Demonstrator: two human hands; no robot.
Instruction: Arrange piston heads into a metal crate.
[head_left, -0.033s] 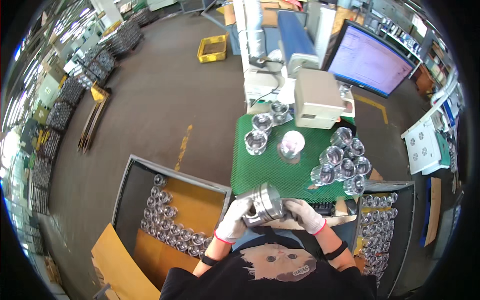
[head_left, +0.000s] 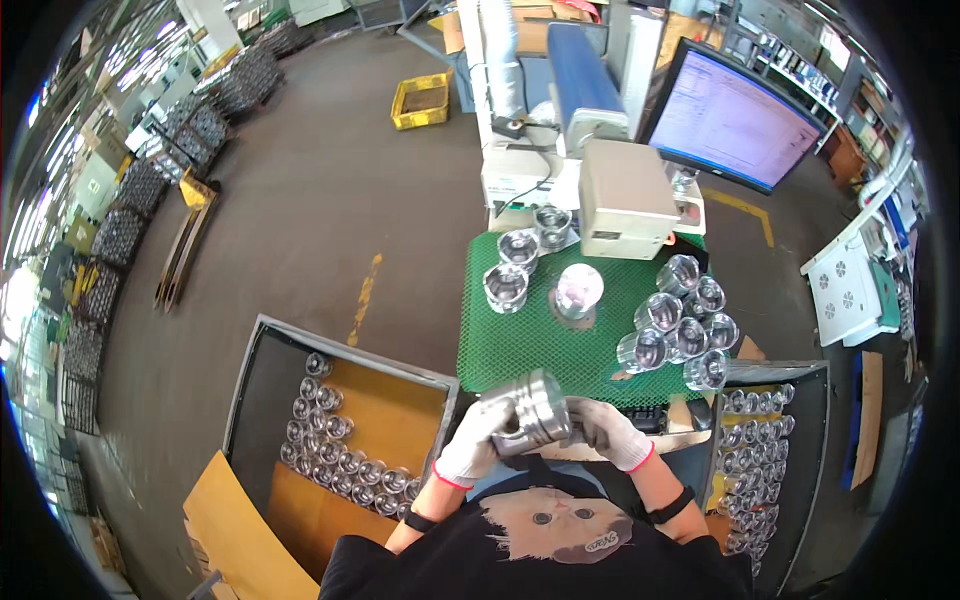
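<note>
A silvery metal engine piston [head_left: 536, 410] with ring grooves is held tilted above the near edge of the green-matted table [head_left: 500, 350]. My left hand [head_left: 476, 437], in a white glove, is closed round its left side. My right hand [head_left: 612, 434], gloved too, has curled fingers against its right side; the piston hides some fingertips. On the mat, another piston [head_left: 579, 290] stands in the middle under bright light. Three pistons [head_left: 507, 287] stand at the left of the mat, and several more pistons [head_left: 686, 339] are grouped on the right.
At the back of the table are a beige box-shaped device [head_left: 627, 200] and a monitor [head_left: 738, 115]. A bin [head_left: 345, 348] with rows of pistons stands at the left, another piston bin [head_left: 800, 470] at the right. Behind, a yellow crate [head_left: 421, 100] and pallet jack [head_left: 190, 240] rest on the floor.
The held piston has turned slightly in my hands, and my left fingers have shifted a little on it. The table scene sits slightly further left in the picture.
</note>
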